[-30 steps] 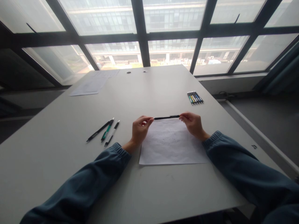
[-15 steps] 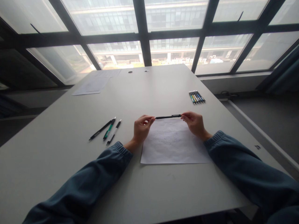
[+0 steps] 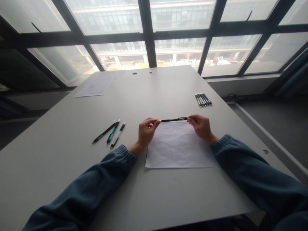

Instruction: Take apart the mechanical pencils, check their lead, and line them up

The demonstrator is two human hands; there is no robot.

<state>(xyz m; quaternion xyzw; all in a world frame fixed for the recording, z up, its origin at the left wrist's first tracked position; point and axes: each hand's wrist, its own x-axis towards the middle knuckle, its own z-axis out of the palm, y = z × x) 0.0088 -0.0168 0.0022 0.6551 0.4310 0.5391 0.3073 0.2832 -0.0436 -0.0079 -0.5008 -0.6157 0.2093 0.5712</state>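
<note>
On a white table [image 3: 154, 93] before a wide window [image 3: 180, 19], we begin at the left with some loose papers [image 3: 93, 85], lying flat near the far edge. Closer to the person, we find three loose pens: a black pen [image 3: 103, 132] lying aslant, a green pen [image 3: 113, 132] whose far end comes close to that of the black one, and a white pen [image 3: 117, 136] with dark ends just beside the green. Next we note the left hand [image 3: 147, 130], its thumb and forefinger pinched together on the left end of a dark pen [image 3: 173, 120]. This pen runs nearly level from hand to hand, by the far edge of a white sheet [image 3: 180, 150]; we cannot tell whether it touches the paper. The sheet lies flat, faintly marked and slightly wrinkled. We then reach the right hand [image 3: 201, 126], likewise closed in a fingertip pinch, on the pen's clip end. Beyond it, near the right edge of the table, we see a row of pens [image 3: 203, 100] set closely side by side. At the far right we observe a dark blue curtain [image 3: 291, 78].
</note>
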